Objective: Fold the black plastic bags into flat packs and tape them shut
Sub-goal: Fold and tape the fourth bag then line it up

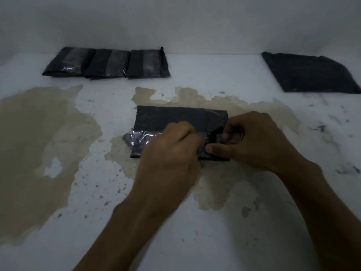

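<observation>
A folded black plastic bag lies flat at the middle of the worn white surface. A strip of clear tape runs across its near part and sticks out past its left edge. My left hand lies on the pack with curled fingers, over the tape. My right hand grips a tape roll at the pack's right end, its thumb pressing the pack's near edge. Three folded, taped packs sit in a row at the back left.
A pile of loose black bags lies at the back right against the white wall. The surface has large patches of peeled paint showing tan underneath.
</observation>
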A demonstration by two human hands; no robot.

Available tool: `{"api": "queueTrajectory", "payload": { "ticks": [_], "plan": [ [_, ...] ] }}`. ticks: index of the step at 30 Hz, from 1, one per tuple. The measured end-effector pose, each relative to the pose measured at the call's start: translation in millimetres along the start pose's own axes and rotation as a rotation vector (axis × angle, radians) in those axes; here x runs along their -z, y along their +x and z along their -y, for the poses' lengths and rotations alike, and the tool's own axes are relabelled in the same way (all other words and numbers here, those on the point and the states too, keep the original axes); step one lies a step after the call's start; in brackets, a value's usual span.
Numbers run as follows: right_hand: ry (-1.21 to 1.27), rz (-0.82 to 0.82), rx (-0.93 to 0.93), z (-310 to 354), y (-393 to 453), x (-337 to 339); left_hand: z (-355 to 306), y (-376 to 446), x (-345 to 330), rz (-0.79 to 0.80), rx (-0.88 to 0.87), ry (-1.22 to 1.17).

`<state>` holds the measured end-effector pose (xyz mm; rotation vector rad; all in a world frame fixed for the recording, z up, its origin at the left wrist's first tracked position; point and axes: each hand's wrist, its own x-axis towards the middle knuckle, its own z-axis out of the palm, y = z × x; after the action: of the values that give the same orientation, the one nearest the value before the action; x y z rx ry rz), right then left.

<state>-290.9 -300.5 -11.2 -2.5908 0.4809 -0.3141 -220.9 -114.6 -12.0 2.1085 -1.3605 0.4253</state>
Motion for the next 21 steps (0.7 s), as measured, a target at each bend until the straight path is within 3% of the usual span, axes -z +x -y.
{"api": "queueTrajectory", "payload": {
  "ticks": [5, 15, 21],
  "plan": [
    [-0.017, 0.005, 0.004, -4.0, 2.7, -2.4, 8.3, 2.5, -16.1, 0.155, -0.059, 0.098],
    [-0.018, 0.055, -0.014, -3.6, 3.0, -1.5, 50.7, -21.6, 16.6, 0.132, 0.15, 0.219],
    [-0.056, 0.05, -0.013, -1.1, 2.4, -0.3, 28.9, -10.1, 7.1, 0.043, 0.012, 0.195]
  ]
}}
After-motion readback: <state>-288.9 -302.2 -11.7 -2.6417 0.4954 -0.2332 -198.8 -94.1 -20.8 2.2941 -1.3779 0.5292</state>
